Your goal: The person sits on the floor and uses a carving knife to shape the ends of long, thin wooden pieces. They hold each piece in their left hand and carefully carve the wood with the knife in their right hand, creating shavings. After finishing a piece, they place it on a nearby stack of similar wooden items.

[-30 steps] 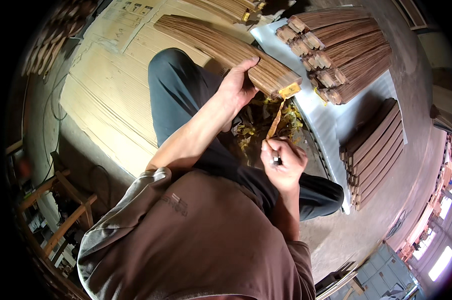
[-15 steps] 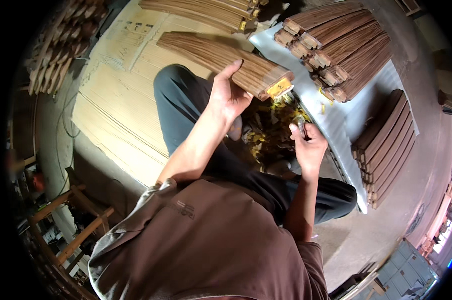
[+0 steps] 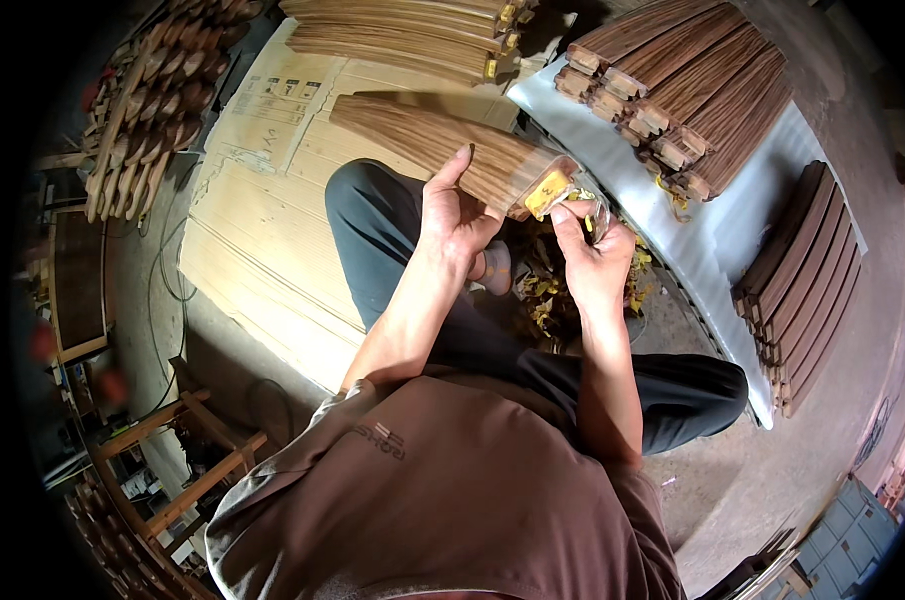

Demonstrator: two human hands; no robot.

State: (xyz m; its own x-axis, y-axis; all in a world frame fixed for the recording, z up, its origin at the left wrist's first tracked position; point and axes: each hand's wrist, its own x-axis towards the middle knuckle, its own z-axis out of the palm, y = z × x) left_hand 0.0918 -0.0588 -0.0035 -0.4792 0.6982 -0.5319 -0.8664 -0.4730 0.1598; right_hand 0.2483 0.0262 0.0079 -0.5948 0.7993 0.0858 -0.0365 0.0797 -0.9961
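A curved brown wooden slat point(image 3: 428, 145) lies across my left hand point(image 3: 455, 212), which grips it near its close end with the thumb on top. Yellow tape point(image 3: 549, 190) with a dark mark wraps that end. Right at the taped end, my right hand point(image 3: 597, 262) is closed round a small shiny tool with a ring-like part point(image 3: 602, 218); its exact kind cannot be made out. The thumb and fingertips touch or nearly touch the tape's lower edge. Below the slat, between my legs, lies a heap of yellow and dark tape scraps point(image 3: 545, 290).
Flattened cardboard point(image 3: 263, 240) spreads to the left, with more slats point(image 3: 403, 45) at its far edge. On the right, white foam sheeting point(image 3: 718, 240) carries stacked slats point(image 3: 698, 90) and a darker curved stack point(image 3: 803, 285). A wooden frame point(image 3: 188, 470) stands at lower left.
My right hand has come up and left to the slat's taped end, bringing the small tool with it. My left hand still holds the slat; the whole view has shifted slightly.
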